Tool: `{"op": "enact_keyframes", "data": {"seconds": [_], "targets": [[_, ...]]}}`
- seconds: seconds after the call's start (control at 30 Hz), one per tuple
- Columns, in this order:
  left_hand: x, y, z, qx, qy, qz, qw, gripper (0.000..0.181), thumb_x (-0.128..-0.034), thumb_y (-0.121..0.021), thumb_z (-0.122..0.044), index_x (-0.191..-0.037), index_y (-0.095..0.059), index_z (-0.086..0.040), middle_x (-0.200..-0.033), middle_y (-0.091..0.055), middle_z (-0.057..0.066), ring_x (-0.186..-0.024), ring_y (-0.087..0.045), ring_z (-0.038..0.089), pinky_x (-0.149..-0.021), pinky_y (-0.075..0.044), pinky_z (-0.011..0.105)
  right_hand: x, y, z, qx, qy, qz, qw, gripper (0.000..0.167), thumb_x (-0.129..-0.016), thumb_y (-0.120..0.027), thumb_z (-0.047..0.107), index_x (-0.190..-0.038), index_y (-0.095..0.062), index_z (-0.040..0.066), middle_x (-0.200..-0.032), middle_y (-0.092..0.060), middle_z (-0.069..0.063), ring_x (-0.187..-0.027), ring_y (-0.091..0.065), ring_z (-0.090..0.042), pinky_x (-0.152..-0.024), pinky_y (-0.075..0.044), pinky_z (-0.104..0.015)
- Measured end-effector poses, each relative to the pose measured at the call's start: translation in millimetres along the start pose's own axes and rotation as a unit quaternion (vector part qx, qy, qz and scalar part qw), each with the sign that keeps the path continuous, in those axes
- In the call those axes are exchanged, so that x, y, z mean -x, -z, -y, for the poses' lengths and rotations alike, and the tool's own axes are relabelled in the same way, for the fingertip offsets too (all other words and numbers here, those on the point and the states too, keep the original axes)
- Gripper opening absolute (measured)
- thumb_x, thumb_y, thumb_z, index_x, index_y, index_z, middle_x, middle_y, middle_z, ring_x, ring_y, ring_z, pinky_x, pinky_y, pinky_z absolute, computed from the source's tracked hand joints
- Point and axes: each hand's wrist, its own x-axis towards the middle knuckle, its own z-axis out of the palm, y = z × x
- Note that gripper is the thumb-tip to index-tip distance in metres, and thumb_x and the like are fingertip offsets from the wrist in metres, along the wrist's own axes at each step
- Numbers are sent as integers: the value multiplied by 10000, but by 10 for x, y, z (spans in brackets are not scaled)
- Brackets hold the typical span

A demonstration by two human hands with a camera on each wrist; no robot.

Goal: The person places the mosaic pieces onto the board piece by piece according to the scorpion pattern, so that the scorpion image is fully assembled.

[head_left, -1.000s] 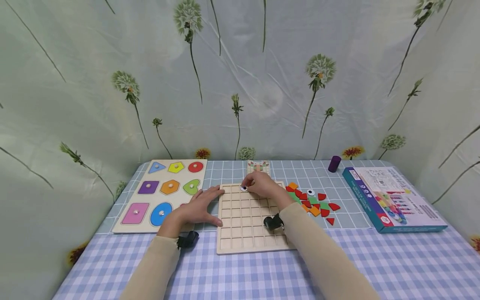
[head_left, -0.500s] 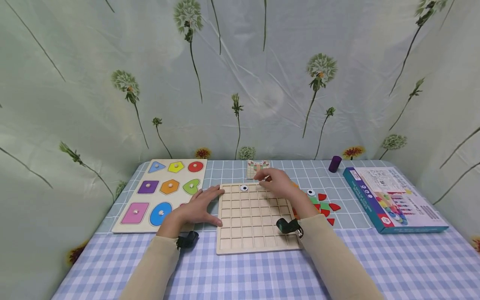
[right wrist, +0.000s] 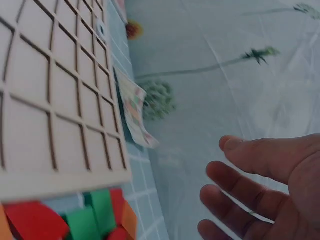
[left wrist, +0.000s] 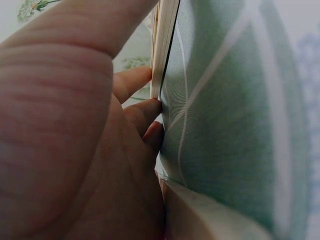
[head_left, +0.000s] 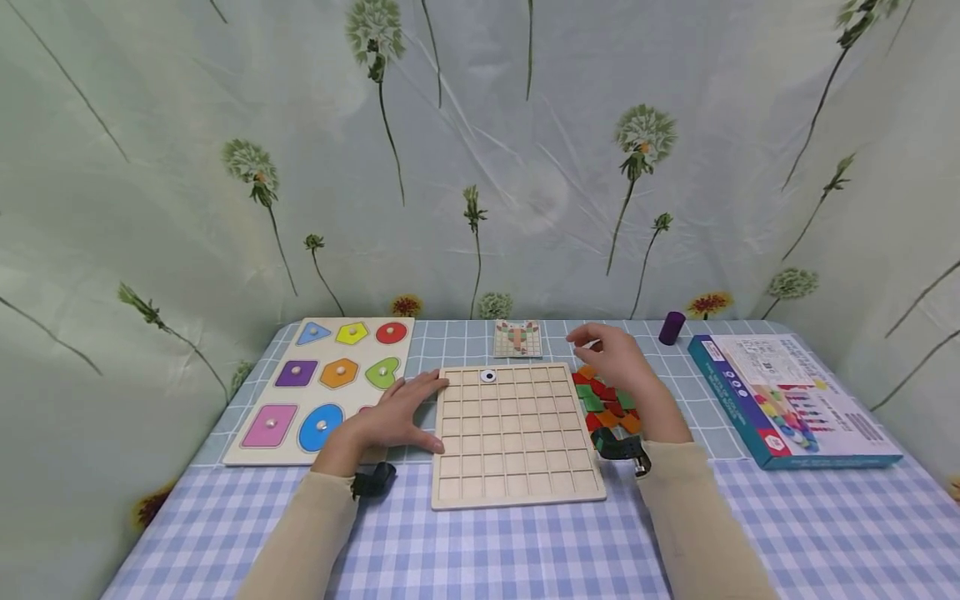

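Note:
A pale wooden grid board lies flat in front of me. One round white eye piece with a dark centre sits in a cell of its top row. My left hand touches the board's left edge with fingers and thumb spread; the left wrist view shows fingertips against that edge. Above the heap of coloured pieces, right of the board, hovers my right hand. Its fingers are loosely bent and hold nothing in the right wrist view. Red, green and orange pieces show there; the hand and forearm hide part of the heap.
Behind the board lies a small pattern card. A shape puzzle board with knobs is on the left. To the right are a teal box and a purple cylinder. A dandelion-print curtain stands behind the table.
My right hand has let go of the eye piece, leaving it in the top row, and has moved right to above the coloured pieces. The left hand has stayed in place.

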Motion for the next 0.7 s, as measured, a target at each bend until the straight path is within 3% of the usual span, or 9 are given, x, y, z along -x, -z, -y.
{"op": "enact_keyframes", "data": {"seconds": [0.27, 0.57, 0.7], "targets": [[3, -3, -11, -32, 22, -33, 10000, 1050, -699, -854, -534, -1558, -347, -206, -1682, -215, 54, -1565, -157, 302, -1275, -25, 557, 50, 200, -200, 206, -404, 157, 9988, 328, -1001, -582, 161, -1317, -605, 80, -1294, -610, -206, -1179, -541, -383, -991, -522, -503], [17, -9, -19, 13, -17, -18, 10000, 1044, -703, -854, -528, -1558, -349, -207, -1682, -212, 48, -1566, -154, 298, -1276, -21, 556, 80, 264, -436, 503, -624, 436, 9958, 336, -970, -618, 135, -1300, -626, 76, -1260, -598, -240, -1046, -582, -358, -782, -589, -366], [9, -8, -23, -6, 22, -37, 10000, 1047, -700, -853, -535, -1559, -348, -212, -1681, -217, 45, -1567, -153, 295, -1277, -20, 551, 90, 277, -515, 546, -711, 528, 9946, 340, -953, -637, 126, -1287, -628, 61, -1238, -597, -253, -963, -598, -321, -791, -599, -368]]}}
